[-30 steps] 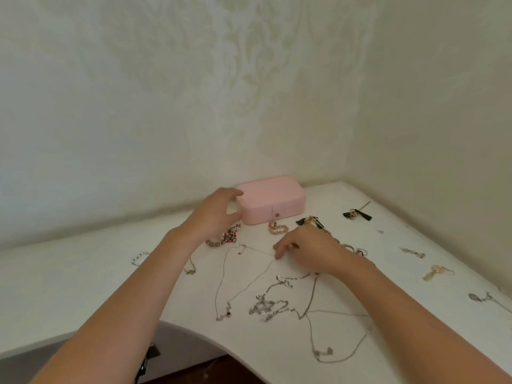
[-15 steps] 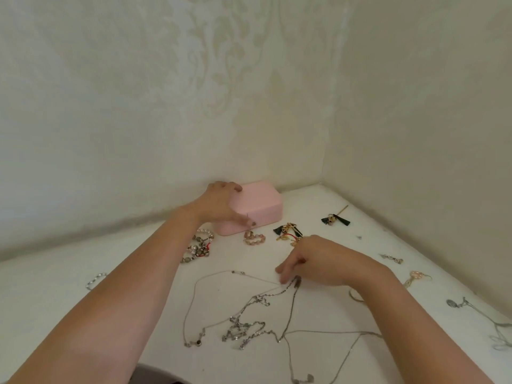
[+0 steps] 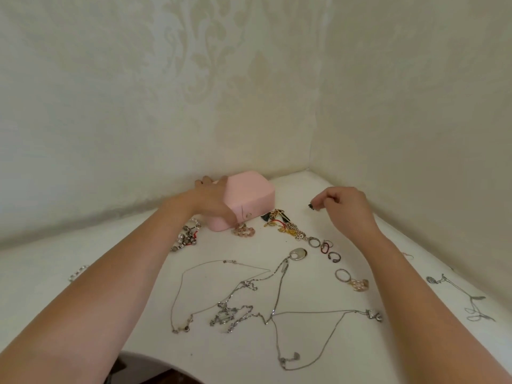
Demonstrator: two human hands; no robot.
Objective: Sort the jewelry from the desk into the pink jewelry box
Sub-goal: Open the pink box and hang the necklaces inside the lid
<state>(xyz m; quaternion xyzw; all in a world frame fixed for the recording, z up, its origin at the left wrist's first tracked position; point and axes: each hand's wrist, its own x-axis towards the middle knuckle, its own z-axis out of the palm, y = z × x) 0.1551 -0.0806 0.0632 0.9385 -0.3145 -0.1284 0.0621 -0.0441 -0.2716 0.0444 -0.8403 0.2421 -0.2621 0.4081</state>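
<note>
Sorting had barely begun: the lid was down and almost every piece lay loose on the bench (image 3: pixel 124 245).

The pink jewelry box (image 3: pixel 250 196) sat closed in the back corner, with the left hand (image 3: pixel 214 199) gripping its near end, fingers over the top and thumb down the front. The right hand (image 3: pixel 346 209) was raised just above the bench, pinching a small dark piece (image 3: pixel 312 207), possibly an earring, though it was too small to tell. Nothing appeared to be packed yet. Left to sort were the tangled chains (image 3: pixel 235 311), the rings (image 3: pixel 314 241), the gold cluster (image 3: pixel 289 230), the pink bracelet (image 3: pixel 243 231), the beaded bracelets (image 3: pixel 188 236) and a necklace (image 3: pixel 471 300) at the far right.
</note>
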